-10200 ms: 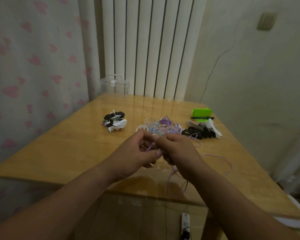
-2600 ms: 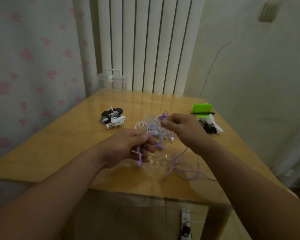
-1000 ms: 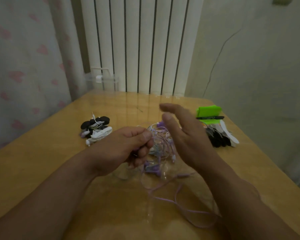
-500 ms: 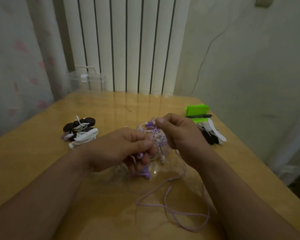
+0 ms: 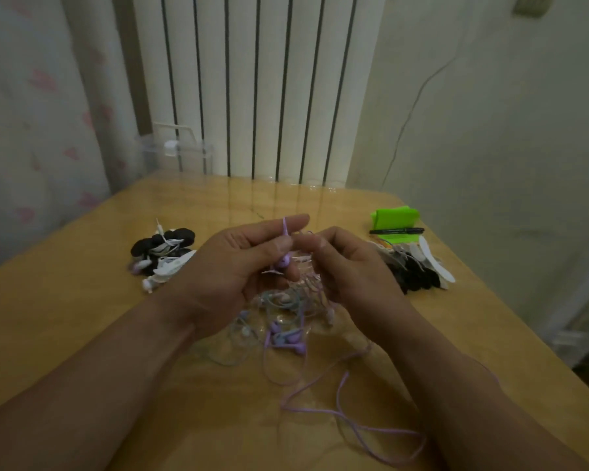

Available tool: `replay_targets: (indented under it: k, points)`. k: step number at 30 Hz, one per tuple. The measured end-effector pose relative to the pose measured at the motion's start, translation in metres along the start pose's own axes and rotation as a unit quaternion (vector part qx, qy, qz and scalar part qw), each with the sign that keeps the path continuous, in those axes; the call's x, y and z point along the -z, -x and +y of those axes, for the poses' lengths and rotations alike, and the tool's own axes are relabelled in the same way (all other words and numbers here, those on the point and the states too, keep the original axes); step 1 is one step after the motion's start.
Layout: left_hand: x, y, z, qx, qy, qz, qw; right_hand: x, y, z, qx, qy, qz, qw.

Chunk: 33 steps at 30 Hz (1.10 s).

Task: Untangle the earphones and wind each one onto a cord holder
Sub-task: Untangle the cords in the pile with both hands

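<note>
Glossy wooden tabletop (image 5: 82,317); left hand (image 5: 232,266) pinches thin purple earphone cord (image 5: 285,227), right hand (image 5: 347,270) pinches pastel cord tangle (image 5: 286,300) beside the left thumb; tugging may tighten knots.

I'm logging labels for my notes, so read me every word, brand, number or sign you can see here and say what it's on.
No text can be read anywhere in this view.
black pen on the green item: any print is too small and dim to read.
clear box: a white patch, blurred, no letters legible.
purple earphone: no marking visible.
</note>
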<state>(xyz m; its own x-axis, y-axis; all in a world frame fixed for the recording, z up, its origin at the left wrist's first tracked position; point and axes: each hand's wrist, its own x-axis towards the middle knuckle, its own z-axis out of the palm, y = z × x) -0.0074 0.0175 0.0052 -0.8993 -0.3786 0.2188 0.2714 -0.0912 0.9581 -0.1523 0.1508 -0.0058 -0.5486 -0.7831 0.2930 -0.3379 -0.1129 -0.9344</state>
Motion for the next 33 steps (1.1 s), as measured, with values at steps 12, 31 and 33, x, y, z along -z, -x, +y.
replay_targets:
  k: [12, 31, 33]
  points:
    - [0.005, 0.003, -0.005, -0.073, -0.24, 0.098, 0.963, -0.018, 0.007, 0.004, 0.109, 0.264, -0.038, 0.958]
    - [0.005, 0.013, 0.012, 0.019, -0.275, -0.103, 0.956, 0.016, 0.005, -0.021, 0.13, 0.122, 0.009, 0.984]
    - [0.004, 0.013, 0.011, 0.02, -0.263, -0.097, 0.96, 0.017, 0.003, -0.021, 0.115, 0.103, -0.003, 0.988]
